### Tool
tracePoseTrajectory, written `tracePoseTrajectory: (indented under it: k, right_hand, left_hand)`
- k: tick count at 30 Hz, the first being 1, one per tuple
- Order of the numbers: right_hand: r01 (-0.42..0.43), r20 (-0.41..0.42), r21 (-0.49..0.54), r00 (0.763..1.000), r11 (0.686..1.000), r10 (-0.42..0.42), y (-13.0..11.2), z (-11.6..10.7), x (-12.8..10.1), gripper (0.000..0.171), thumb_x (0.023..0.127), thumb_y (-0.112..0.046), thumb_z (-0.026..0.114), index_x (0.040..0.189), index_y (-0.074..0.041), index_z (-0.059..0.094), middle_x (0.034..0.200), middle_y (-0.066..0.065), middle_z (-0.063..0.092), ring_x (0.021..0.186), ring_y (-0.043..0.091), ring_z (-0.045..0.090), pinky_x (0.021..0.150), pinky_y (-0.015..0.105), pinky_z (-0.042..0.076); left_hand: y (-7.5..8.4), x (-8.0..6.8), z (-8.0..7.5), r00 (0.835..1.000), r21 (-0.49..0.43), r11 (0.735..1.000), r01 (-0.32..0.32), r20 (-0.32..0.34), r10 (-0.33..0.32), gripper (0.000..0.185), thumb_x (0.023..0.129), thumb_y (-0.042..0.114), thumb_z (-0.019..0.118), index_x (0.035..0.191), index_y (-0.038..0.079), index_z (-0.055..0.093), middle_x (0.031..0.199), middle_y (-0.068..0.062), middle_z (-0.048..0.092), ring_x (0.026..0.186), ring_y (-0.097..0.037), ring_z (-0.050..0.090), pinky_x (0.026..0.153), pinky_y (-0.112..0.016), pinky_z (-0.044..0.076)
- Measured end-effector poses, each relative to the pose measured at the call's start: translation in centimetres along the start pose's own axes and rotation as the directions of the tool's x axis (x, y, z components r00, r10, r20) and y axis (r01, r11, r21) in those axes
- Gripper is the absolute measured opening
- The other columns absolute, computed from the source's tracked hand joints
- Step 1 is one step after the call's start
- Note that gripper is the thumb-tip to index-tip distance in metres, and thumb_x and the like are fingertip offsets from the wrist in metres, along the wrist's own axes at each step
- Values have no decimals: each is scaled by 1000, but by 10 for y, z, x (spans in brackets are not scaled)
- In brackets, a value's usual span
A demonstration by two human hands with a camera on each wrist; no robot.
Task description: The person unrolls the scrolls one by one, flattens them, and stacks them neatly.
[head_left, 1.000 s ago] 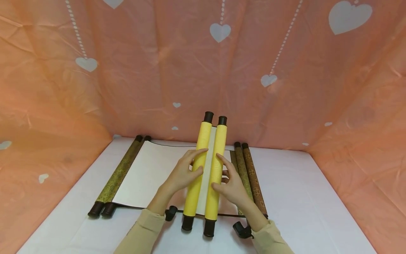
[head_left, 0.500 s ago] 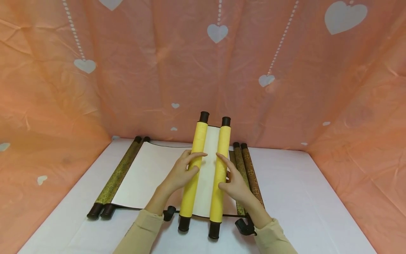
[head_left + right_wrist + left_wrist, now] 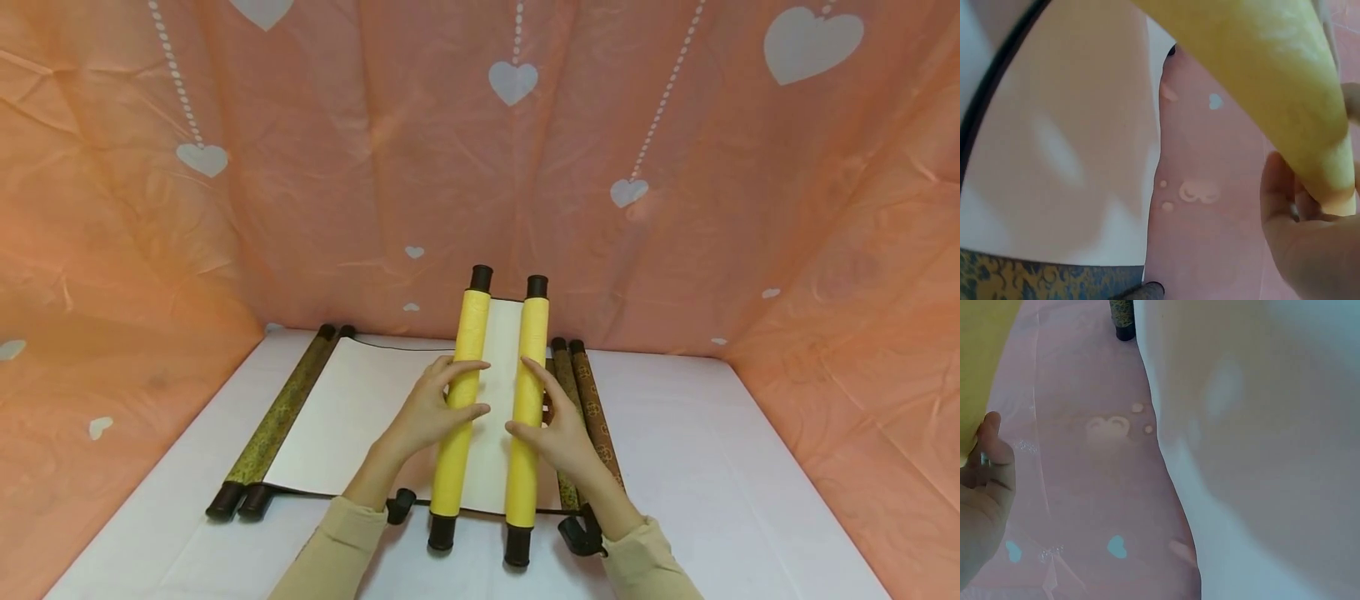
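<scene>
Gripping the left yellow roller (image 3: 459,400), the left hand (image 3: 427,412) is curling thumb and fingers round its middle, with the opened brown scroll (image 3: 352,408) lying flat at its nine o'clock on the white table (image 3: 712,500). Right hand (image 3: 558,433) is clasping the right yellow roller (image 3: 527,400) likewise, a strip of pale paper (image 3: 497,400) showing between the two rollers, and two rolled brown scrolls (image 3: 588,400) are lying at its three o'clock.

Two rolled scroll ends (image 3: 491,412) lie side by side atop an opened scroll (image 3: 352,412) on a table (image 3: 720,492), a strip of sheet between them. The left hand (image 3: 427,412) grips the left roll, the right hand (image 3: 558,433) the right roll. The opened scroll's rollers (image 3: 281,412) lie at left, another pair (image 3: 588,412) at right. A backdrop (image 3: 375,167) stands behind.
</scene>
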State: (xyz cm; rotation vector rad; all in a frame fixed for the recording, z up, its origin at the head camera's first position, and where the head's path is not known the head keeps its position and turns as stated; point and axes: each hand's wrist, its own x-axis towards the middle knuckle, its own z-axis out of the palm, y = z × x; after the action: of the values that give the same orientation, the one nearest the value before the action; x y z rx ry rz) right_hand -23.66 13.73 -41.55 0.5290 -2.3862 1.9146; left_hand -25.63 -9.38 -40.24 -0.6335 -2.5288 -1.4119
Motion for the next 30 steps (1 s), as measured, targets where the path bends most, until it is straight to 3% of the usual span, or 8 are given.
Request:
tracePoseTrajectory:
  k: [5,11,17,24,27,30]
  right_hand:
    - [39,-9,-29,999,999,-39,-1,-6,2,97,85,6,77,163,-33,34,144,20,49,112,37,58,79,40,59]
    - [56,0,-40,998,998,-56,-3,-13,1,98,86,9,75,164,-31,31,151,17,43,111,35,57,80,37,57]
    - [67,19,-34,998,997,-66,-7,-19,-1,94,89,12,66,165,-30,30,166,10,27,116,36,56,80,36,53]
    - [74,24,8,997,997,-74,-7,-21,0,95,86,18,52,164,-30,31,170,10,17,126,40,47,73,38,45]
    - [66,12,15,998,998,-66,-7,-21,0,94,87,18,56,164,-30,32,169,10,19,123,41,48,74,37,47]
    - [58,-6,-12,998,998,-58,-7,-20,-1,93,88,12,67,164,-30,32,168,9,21,131,41,47,82,40,52]
  left_hand:
    - [-1,0,-6,998,4,998,-61,-24,61,56,89,13,83,141,25,65,142,-7,56,111,-26,55,85,-39,50]
    - [-3,0,-15,994,-1,995,-105,-43,105,61,88,5,80,144,19,62,144,-14,52,107,-27,59,81,-38,54]
    - [-7,0,-23,994,-41,993,-109,-32,108,65,88,-2,73,147,19,59,142,-14,51,102,-27,56,78,-41,54]
    - [-9,-1,-28,997,-69,995,-72,-19,71,67,86,-4,63,147,24,59,143,-11,49,106,-27,51,81,-38,49]
    - [-9,-1,-28,998,-74,995,-68,-22,66,65,88,-3,68,147,24,60,144,-11,48,106,-28,53,81,-39,51]
    - [-8,-1,-28,997,-68,995,-67,-32,65,63,88,2,79,145,22,61,145,-12,48,109,-29,55,83,-40,51]
